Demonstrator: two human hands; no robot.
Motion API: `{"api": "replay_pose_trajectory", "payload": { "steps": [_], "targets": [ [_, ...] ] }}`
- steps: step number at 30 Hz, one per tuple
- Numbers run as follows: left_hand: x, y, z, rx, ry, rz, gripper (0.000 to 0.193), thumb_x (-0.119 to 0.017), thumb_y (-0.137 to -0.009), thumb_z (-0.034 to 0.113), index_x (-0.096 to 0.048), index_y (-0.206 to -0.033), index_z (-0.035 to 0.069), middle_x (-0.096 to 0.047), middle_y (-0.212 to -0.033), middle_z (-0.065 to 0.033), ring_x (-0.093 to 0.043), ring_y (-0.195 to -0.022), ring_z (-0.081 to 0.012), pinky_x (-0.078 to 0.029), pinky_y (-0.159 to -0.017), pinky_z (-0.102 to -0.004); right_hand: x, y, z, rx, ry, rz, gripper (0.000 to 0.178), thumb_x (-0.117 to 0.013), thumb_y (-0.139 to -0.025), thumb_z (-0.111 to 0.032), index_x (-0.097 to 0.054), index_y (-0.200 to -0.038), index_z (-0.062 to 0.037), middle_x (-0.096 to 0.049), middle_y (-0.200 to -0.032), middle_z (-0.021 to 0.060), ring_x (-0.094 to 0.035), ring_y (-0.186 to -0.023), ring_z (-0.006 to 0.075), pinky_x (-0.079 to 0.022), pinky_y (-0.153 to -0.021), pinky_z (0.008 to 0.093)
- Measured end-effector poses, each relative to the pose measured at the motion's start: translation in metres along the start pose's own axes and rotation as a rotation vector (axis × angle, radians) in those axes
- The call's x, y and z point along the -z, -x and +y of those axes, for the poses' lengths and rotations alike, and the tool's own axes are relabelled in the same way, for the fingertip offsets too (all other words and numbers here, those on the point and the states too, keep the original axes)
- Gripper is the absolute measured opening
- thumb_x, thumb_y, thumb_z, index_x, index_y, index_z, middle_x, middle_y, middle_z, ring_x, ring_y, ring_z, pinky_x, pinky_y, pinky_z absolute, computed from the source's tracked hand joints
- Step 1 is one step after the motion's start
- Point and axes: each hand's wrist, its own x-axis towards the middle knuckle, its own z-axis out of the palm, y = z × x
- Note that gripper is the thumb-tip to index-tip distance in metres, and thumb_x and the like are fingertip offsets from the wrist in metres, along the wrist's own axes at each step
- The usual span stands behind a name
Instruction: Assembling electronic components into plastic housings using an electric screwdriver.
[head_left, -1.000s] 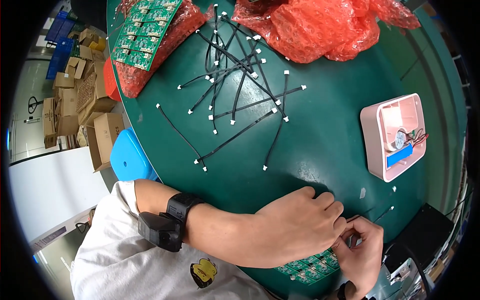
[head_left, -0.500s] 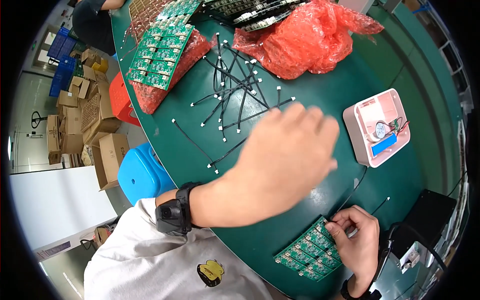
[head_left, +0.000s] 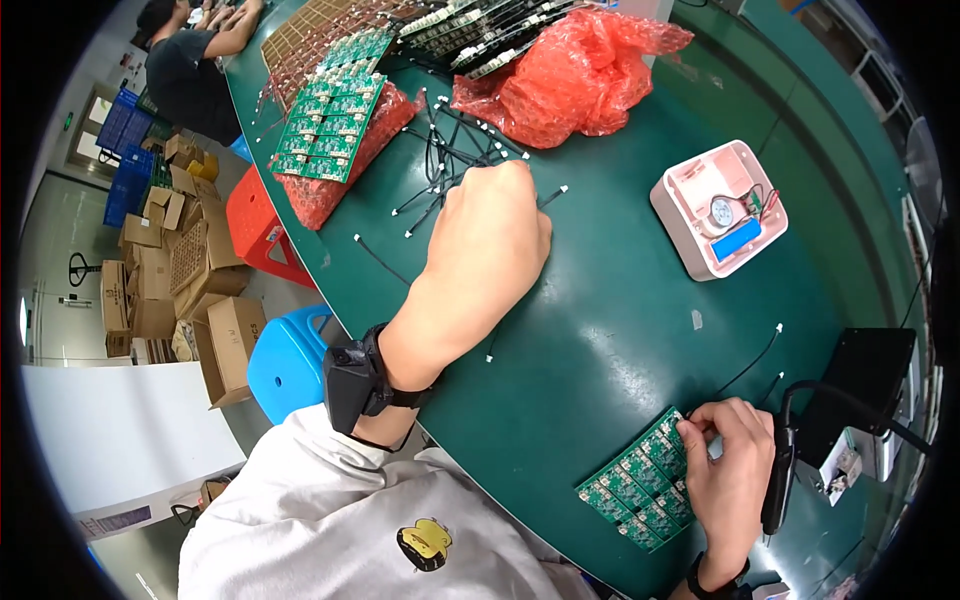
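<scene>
My left hand [head_left: 490,225] is over the near side of a loose pile of short black cables [head_left: 440,165] with white connectors. Its knuckles bend downward, hiding the fingertips and anything between them. At the lower right, my right hand [head_left: 735,460] pinches the upper corner of a green circuit board panel [head_left: 640,485], made up of several small boards, tilted on the table. Beside that hand a black cable [head_left: 755,365] runs outward to a white connector; its near end is hidden by the fingers. A second, shorter cable end [head_left: 775,385] shows next to it.
A pink open housing [head_left: 685,235] with a blue part and wires stands right of centre. Red bubble wrap [head_left: 570,80] and stacked circuit panels [head_left: 330,125] lie at the back. A black-handled soldering iron [head_left: 780,480] is right of my right hand. Another person [head_left: 190,75] sits far left.
My left hand has drawn back to the left, its fingers now bent down over the cables. My right hand still grips the board corner. The whole view has shifted slightly.
</scene>
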Motion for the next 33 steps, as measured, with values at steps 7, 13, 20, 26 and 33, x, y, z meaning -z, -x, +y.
{"api": "replay_pose_trajectory", "payload": {
  "steps": [7,13,20,26,33],
  "targets": [
    [0.064,0.023,0.031,0.16,0.348,-0.087,0.007,-0.067,-0.083,-0.003,-0.07,-0.087,-0.009,-0.072,-0.072,-0.0079,-0.07,-0.063,-0.0145,-0.055,-0.061,-0.0286,0.006,0.018,0.01,0.048,0.04,0.253,0.031,-0.084,-0.073,0.0,-0.067,-0.099,-0.0017,-0.064,-0.088,0.0104,-0.058,-0.08,0.0298,-0.044,-0.077,0.0415],
    [0.123,0.032,0.046,0.089,0.85,-0.381,0.009,-0.07,-0.079,-0.006,-0.072,-0.088,-0.007,-0.071,-0.079,-0.004,-0.067,-0.07,-0.0069,-0.054,-0.065,-0.0213,0.011,0.019,0.009,0.244,-0.082,0.441,0.044,-0.087,-0.072,-0.003,-0.069,-0.112,-0.0031,-0.064,-0.093,0.0117,-0.059,-0.08,0.0305,-0.046,-0.072,0.0408],
    [0.097,0.007,0.062,-0.072,1.069,-1.029,0.012,-0.072,-0.079,-0.012,-0.072,-0.09,-0.008,-0.073,-0.085,-0.0069,-0.069,-0.074,-0.0098,-0.057,-0.066,-0.0228,-0.002,0.009,0.003,0.339,-0.12,0.544,0.045,-0.089,-0.072,-0.006,-0.073,-0.113,-0.0035,-0.064,-0.094,0.0081,-0.06,-0.074,0.024,-0.047,-0.063,0.0356],
    [0.064,-0.003,0.056,-0.113,1.268,-1.401,0.019,-0.074,-0.081,-0.017,-0.072,-0.097,-0.007,-0.073,-0.093,-0.008,-0.069,-0.076,-0.01,-0.058,-0.069,-0.0238,-0.001,0.018,0.015,0.407,-0.012,0.507,0.031,-0.088,-0.073,-0.003,-0.073,-0.101,-0.0033,-0.064,-0.089,0.0048,-0.061,-0.067,0.0208,-0.047,-0.06,0.0339],
    [0.047,0.0,0.064,-0.05,1.133,-1.291,0.02,-0.076,-0.083,-0.012,-0.073,-0.103,-0.007,-0.072,-0.094,-0.0081,-0.067,-0.08,-0.0087,-0.055,-0.07,-0.0244,-0.009,0.032,0.019,0.176,-0.122,0.519,0.02,-0.078,-0.075,0.006,-0.067,-0.089,-0.0024,-0.066,-0.082,0.0081,-0.064,-0.066,0.0248,-0.05,-0.057,0.0355]
  ]
}}
